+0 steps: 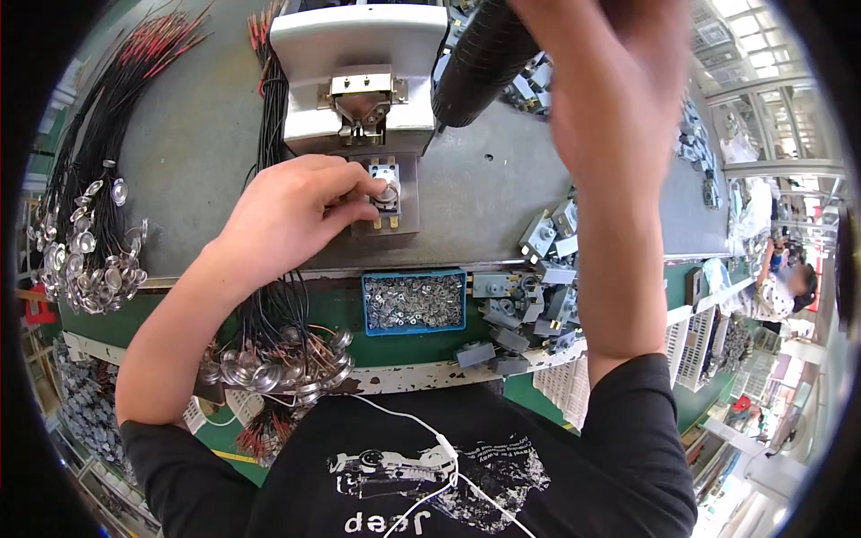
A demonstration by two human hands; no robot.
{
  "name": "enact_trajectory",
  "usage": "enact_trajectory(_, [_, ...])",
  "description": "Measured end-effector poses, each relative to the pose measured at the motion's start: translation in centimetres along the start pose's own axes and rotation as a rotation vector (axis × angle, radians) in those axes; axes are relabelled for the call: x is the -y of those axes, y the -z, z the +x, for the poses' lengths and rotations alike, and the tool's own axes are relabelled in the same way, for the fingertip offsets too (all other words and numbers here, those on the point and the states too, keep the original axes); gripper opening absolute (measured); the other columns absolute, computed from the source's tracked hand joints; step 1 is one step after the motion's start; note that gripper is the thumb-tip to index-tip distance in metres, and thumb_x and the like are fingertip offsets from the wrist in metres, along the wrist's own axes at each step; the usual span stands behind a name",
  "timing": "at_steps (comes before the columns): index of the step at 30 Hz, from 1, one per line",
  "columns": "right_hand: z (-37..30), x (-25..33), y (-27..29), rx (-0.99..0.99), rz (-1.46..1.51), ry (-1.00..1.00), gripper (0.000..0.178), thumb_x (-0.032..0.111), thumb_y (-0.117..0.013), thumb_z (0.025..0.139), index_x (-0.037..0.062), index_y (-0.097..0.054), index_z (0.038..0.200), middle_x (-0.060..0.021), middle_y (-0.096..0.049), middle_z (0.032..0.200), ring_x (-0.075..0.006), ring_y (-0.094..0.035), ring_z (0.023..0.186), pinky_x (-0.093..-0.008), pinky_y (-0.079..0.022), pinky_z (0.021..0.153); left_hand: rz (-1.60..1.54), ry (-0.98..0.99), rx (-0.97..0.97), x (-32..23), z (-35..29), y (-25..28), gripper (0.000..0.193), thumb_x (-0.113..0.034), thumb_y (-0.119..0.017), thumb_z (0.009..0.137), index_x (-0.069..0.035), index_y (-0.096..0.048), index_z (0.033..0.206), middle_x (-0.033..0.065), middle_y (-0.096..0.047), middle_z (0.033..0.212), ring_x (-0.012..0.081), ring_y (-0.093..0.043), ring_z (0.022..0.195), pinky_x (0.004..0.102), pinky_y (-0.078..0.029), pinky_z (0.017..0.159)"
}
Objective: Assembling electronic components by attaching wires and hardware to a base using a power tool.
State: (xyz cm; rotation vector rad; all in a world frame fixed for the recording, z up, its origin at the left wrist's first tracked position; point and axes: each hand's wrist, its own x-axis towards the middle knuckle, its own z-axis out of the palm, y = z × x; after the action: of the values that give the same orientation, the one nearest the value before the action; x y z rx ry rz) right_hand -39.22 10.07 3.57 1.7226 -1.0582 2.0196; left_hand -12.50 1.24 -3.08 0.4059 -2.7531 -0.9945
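Note:
My left hand is closed, thumb and forefinger pinching at a small grey switch-like part with brass terminals. That part lies on a flat metal plate in front of a metal bench fixture. The fingertips hide some of its middle, where a round metal piece shows. My right hand is raised at the upper right, smeared by motion, its fingers cut off by the top edge. Beside it slants a thick black cylindrical tool; whether the hand grips it does not show.
A blue tray of small metal pieces stands at the bench's front edge. Grey parts pile to its right. Black wire bundles with metal discs lie left, and another bundle hangs over the front. A person is far right.

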Motion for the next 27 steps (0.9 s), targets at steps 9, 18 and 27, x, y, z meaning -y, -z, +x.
enact_trajectory(9, [0.8,1.2,-3.3,0.023,0.177,0.063,0.056,0.0,-0.073,0.091,0.0031,-0.04,0.136,-0.0157,-0.063,0.112,-0.0179,-0.067,0.09,-0.0313,-0.058,0.074,0.091,-0.028,-0.123,-0.4,-0.7,-1.3,0.018,-0.022,-0.074,0.091,-0.008,-0.064,0.098,0.0068,-0.069,0.084,0.0287,-0.069,0.087,0.0416,-0.055,0.075])
enact_trajectory(18, [0.8,3.3,-12.3,0.065,0.405,-0.185,0.057,-0.001,-0.082,0.085,0.006,-0.044,0.128,-0.0091,-0.065,0.103,-0.0113,-0.066,0.081,-0.0261,-0.056,0.068,0.059,-0.012,-0.054,0.0,-1.0,-1.1,0.019,-0.023,-0.07,0.094,-0.009,-0.061,0.104,0.0065,-0.067,0.082,0.0299,-0.068,0.084,0.0445,-0.054,0.073])
enact_trajectory(27, [2.0,4.2,-12.9,0.196,0.494,-0.628,0.06,-0.004,-0.074,0.089,0.0044,-0.038,0.136,-0.0091,-0.065,0.107,-0.0109,-0.066,0.079,-0.0261,-0.056,0.067,0.057,-0.038,-0.084,0.1,-1.1,-1.2,0.018,-0.024,-0.07,0.094,-0.009,-0.063,0.101,0.0079,-0.068,0.083,0.0311,-0.068,0.084,0.0455,-0.054,0.074])
